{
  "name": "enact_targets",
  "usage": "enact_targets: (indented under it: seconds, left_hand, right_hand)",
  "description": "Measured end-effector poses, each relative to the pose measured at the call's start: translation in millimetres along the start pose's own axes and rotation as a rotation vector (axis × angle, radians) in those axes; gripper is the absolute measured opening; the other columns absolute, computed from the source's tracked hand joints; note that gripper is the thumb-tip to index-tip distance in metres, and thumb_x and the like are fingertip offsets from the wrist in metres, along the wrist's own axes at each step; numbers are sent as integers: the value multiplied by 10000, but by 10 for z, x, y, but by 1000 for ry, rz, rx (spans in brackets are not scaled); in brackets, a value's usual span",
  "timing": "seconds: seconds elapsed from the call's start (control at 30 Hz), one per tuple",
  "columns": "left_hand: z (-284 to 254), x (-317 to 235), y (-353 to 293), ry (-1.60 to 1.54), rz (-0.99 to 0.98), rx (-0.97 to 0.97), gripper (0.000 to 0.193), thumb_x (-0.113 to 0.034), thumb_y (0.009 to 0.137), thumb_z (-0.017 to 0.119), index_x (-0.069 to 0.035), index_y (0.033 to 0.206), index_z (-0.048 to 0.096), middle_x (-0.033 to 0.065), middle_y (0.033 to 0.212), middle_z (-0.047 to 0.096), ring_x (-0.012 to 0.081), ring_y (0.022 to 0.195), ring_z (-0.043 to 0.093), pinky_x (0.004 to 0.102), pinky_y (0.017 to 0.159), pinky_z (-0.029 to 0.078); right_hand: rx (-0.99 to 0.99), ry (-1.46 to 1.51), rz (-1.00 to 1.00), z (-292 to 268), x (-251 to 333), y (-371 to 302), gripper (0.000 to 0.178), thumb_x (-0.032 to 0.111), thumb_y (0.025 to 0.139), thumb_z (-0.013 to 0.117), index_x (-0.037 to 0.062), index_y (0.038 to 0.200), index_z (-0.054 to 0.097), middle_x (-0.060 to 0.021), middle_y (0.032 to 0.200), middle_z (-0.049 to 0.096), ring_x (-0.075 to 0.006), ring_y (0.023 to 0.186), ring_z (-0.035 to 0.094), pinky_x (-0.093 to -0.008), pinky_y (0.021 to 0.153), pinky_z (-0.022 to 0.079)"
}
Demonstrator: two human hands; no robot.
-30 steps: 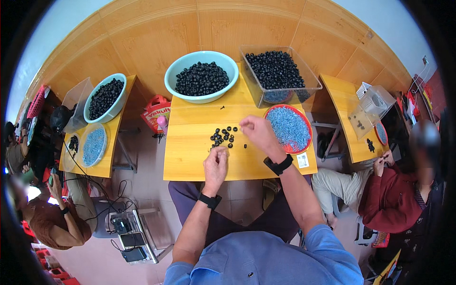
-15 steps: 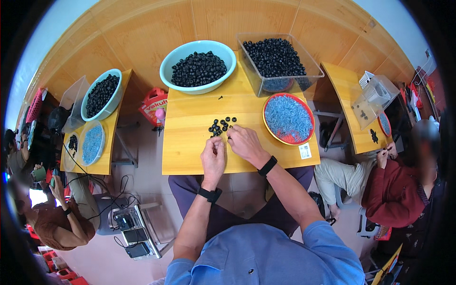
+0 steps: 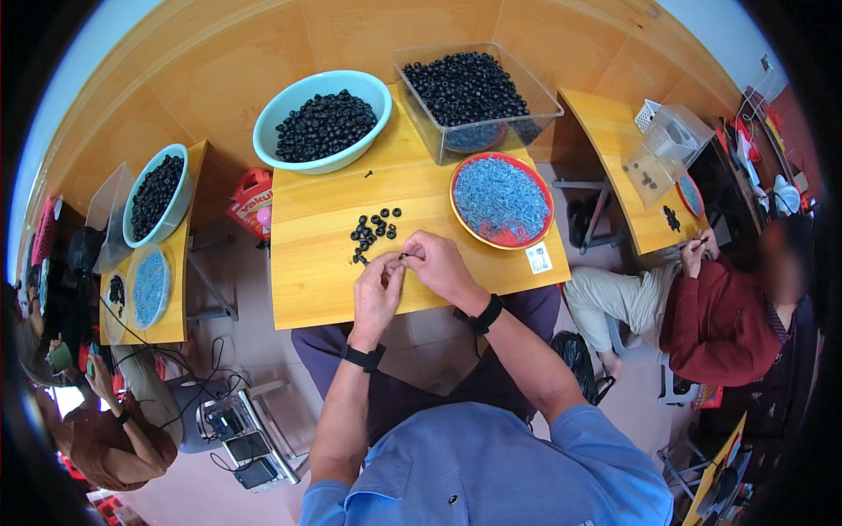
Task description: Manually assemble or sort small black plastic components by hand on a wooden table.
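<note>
My left hand [image 3: 378, 286] is closed in a pinch near the table's front edge; whatever its fingertips hold is hidden. My right hand [image 3: 437, 266] pinches a small dark piece [image 3: 403, 256] where the fingertips of both hands meet. Its exact kind is too small to make out. Just beyond my hands lies a loose group of black ring-shaped pieces [image 3: 379, 231], several with a hole showing. To the right, a round red tray with a yellow rim [image 3: 458, 219] holds a heap of small bluish, thin pieces [image 3: 500, 197].
At the back stand a pale turquoise basin [image 3: 263, 145] and a clear plastic bin [image 3: 548, 110], both full of black rings. A small dark piece [image 3: 368, 174] lies alone on the yellow table [image 3: 307, 280]. Co-workers sit at side tables, left and right [image 3: 719, 333].
My right hand has come away from the black rings and met the left hand's fingertips, a small dark piece between them. The whole view has shifted slightly.
</note>
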State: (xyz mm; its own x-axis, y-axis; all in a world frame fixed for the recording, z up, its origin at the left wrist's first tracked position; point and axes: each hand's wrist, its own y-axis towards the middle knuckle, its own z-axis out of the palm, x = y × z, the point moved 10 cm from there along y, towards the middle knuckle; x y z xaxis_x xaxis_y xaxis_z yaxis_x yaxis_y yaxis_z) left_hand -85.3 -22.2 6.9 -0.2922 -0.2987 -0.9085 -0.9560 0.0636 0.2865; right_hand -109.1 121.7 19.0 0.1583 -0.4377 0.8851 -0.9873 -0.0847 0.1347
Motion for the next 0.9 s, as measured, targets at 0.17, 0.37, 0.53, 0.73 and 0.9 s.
enact_targets:
  seconds: [0.17,0.37,0.53,0.73,0.9]
  left_hand:
    - [1,39,15,4,-40,31,229,-22,916,716,17,1140,693,129,930,753,144,786,704,281,719,563]
    - [22,59,12,-72,-78,34,204,-11,919,712,16,1121,705,120,929,767,130,797,715,272,727,564]
    - [35,66,18,-38,-109,67,199,-24,912,732,20,1105,711,114,944,771,115,802,709,253,715,553]
    - [105,132,10,-134,-137,95,188,-12,899,749,25,1076,700,45,902,739,79,809,660,236,734,539]
    - [45,48,4,-16,-48,65,204,-19,863,783,12,1051,710,75,855,731,102,721,648,249,663,530]
  right_hand:
    - [-26,80,-5,-30,-16,-112,119,-50,859,630,-31,974,650,-167,902,730,-264,848,747,-355,757,586]
    - [-73,94,-65,-68,11,-199,141,-52,865,591,-20,992,642,-179,903,716,-296,867,745,-374,751,576]
    - [-82,136,-54,-61,-24,-227,151,-48,875,597,-22,1020,632,-174,927,722,-278,885,749,-362,770,584]
    - [-110,137,-36,-128,-8,-267,153,-41,885,605,-21,1033,635,-177,948,732,-269,914,753,-359,786,591]
    - [-95,147,-19,-46,-140,-318,145,-32,899,647,-26,1045,650,-144,932,744,-208,874,749,-311,773,587]
